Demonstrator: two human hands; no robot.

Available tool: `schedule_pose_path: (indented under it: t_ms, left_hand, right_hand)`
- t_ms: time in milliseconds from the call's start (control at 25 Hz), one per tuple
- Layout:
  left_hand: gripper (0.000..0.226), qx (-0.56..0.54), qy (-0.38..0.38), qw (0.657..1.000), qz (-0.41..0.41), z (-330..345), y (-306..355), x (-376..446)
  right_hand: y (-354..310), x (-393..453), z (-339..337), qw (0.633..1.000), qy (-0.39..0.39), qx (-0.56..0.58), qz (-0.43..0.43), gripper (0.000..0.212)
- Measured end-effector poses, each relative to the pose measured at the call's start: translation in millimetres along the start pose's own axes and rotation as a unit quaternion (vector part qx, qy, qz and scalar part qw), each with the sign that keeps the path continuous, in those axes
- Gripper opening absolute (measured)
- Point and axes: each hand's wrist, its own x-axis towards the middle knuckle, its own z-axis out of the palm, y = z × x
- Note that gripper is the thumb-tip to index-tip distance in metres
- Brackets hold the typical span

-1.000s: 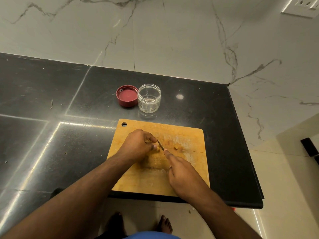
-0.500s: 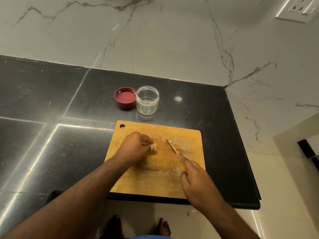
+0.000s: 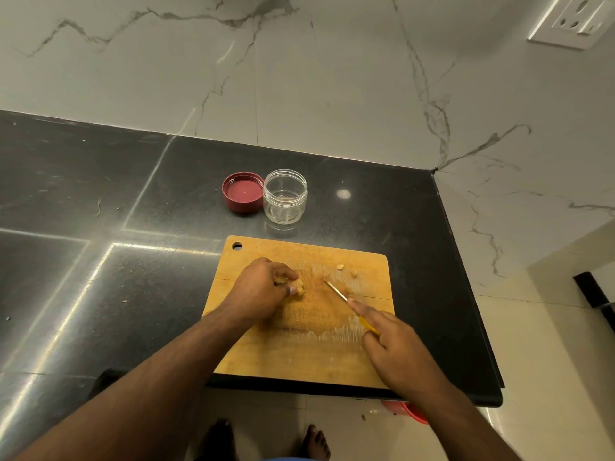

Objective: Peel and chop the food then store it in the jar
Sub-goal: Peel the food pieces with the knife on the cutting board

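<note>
At 6 o'clock, bare feet stand on the pale floor below the black counter, whose front lip cuts across just under the wooden cutting board; the board's near edge sits almost flush with that lip. The right hand, at 4 o'clock on the board, curls round a yellow-handled knife, forefinger stretched along the spine, blade slanting toward 11 o'clock with its tip apart from the food. The left hand, at 9 o'clock on the board, pinches a pale lump of food against the wood between curled fingers and thumb. Two small cut pieces lie loose at the board's 1 o'clock corner, near its right edge. Past the far edge, at 12 o'clock, the clear jar stands open and upright, touching or just beside the red lid lying inside-up at its 9 o'clock. Bare counter stretches left toward 9 o'clock; the right edge drops off near 3 o'clock. The marble wall closes the back.
</note>
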Motion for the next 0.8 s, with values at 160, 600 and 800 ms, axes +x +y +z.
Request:
schedule_pose_path:
  t_ms: [160,600,800]
  left_hand:
    - [0.032,-0.008,0.004,1.0,-0.003,0,-1,-1]
    - [0.063,-0.121,0.086,0.989,-0.029,0,-3,-9]
    - [0.062,-0.13,0.039,0.99,-0.026,2,-3,-15]
  right_hand:
    - [6,-1,-4,1.0,-0.001,0.015,0.013,0.051]
    - [-10,1,10,0.99,-0.002,0.142,0.016,0.05]
    - [-21,-2,24,0.988,-0.009,0.152,0.022,0.048]
